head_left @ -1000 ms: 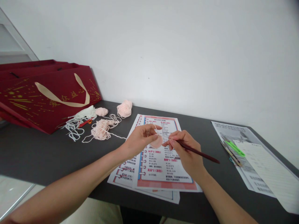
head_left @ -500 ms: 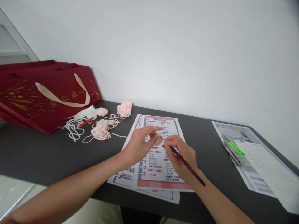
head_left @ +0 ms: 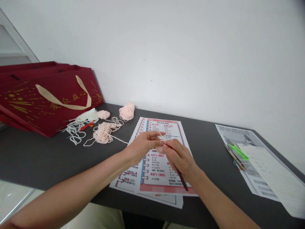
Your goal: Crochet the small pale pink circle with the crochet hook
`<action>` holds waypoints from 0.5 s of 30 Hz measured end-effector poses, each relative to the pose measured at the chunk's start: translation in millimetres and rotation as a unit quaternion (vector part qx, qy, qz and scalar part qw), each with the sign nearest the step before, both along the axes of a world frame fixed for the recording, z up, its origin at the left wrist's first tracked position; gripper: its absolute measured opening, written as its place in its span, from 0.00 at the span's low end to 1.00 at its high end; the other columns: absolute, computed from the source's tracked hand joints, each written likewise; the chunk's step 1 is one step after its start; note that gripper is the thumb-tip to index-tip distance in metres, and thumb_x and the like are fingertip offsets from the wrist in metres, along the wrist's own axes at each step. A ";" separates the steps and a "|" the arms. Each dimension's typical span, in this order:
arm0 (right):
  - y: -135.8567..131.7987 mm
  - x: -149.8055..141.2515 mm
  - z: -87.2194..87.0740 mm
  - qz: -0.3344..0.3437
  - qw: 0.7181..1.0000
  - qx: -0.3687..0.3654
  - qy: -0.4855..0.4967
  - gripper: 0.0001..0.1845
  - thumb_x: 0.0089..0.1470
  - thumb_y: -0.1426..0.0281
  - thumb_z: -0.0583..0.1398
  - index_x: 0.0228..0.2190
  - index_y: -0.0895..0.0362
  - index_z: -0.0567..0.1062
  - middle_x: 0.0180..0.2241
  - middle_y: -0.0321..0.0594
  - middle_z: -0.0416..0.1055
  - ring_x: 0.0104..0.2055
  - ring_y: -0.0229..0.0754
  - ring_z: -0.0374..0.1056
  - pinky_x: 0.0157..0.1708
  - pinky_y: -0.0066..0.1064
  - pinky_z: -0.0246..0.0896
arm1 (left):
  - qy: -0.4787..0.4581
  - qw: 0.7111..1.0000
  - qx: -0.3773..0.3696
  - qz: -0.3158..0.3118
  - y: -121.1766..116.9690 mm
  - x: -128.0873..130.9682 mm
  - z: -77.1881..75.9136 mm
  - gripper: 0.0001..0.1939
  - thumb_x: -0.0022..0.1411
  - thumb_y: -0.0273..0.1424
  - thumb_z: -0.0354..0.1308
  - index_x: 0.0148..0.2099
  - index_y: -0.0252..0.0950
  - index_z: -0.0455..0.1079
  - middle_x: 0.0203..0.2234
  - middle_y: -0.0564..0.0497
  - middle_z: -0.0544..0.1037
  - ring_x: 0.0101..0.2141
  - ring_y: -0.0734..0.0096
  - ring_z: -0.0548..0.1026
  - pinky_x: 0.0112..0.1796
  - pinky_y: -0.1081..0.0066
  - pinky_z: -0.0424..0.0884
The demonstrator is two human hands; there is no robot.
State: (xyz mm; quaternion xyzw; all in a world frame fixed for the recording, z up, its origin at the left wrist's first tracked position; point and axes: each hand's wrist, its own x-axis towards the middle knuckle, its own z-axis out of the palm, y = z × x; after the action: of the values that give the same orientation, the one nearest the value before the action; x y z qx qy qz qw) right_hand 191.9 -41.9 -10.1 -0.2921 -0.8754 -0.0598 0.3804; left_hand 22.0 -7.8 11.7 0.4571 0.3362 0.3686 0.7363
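Observation:
My left hand (head_left: pixel 143 144) pinches a small pale pink crochet piece (head_left: pixel 160 149), with yarn looped over its raised index finger. In my right hand (head_left: pixel 179 156) is a dark red crochet hook (head_left: pixel 182 181), its handle slanting down toward me. The hook's tip meets the piece between the two hands; fingers hide the exact stitch. A strand of pink yarn runs from the left hand to a loose pink yarn heap (head_left: pixel 103 133) on the left. Below both hands lies a printed pattern sheet (head_left: pixel 157 187) on top of other sheets.
Dark red gift bags (head_left: pixel 52 101) lean at the left. Near them are white yarn (head_left: pixel 88 116), a small pink ball (head_left: pixel 104 114) and a larger pink ball (head_left: pixel 127 111). Green-handled snips (head_left: pixel 239 152) rest on papers (head_left: pixel 274 165) at right. A white wall stands behind the dark table (head_left: pixel 102 178).
My right hand has turned and moved in close against the left fingers. The hook handle now points more steeply downward, its end shifted left. My left hand has barely moved.

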 end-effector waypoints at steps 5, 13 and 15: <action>-10.2 -9.6 -0.8 -0.049 0.998 -0.038 0.022 0.11 0.57 0.80 0.52 0.37 0.51 0.65 0.35 0.43 0.68 0.35 0.46 0.65 0.32 0.37 0.65 | 0.123 0.972 0.185 0.071 -1.9 -0.1 0.4 0.20 0.55 0.31 0.61 0.50 0.33 0.70 0.22 0.55 0.71 0.27 0.72 0.69 0.33 0.70 0.64; -13.6 -9.3 7.3 -0.059 0.923 -0.235 0.298 0.06 0.57 0.76 0.56 0.32 0.52 0.67 0.28 0.34 0.68 0.26 0.36 0.66 0.26 0.29 0.63 | 0.232 0.884 0.393 0.098 -3.1 -7.5 4.2 0.08 0.60 0.25 0.52 0.29 0.36 0.69 0.25 0.52 0.71 0.33 0.69 0.71 0.40 0.69 0.64; -11.2 -9.8 9.1 -0.042 0.861 -0.323 0.389 0.06 0.58 0.73 0.56 0.30 0.53 0.67 0.23 0.30 0.65 0.21 0.34 0.64 0.22 0.28 0.61 | 0.231 0.880 0.404 0.096 -3.5 -7.7 4.6 0.09 0.60 0.24 0.52 0.28 0.36 0.68 0.26 0.52 0.72 0.34 0.69 0.72 0.40 0.69 0.65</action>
State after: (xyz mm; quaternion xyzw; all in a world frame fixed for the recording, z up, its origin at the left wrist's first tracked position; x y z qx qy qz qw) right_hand 182.0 -53.1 -1.0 -0.4350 -0.6130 0.3290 0.5716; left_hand 14.3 -11.3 16.3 0.7526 0.3606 0.4255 0.3501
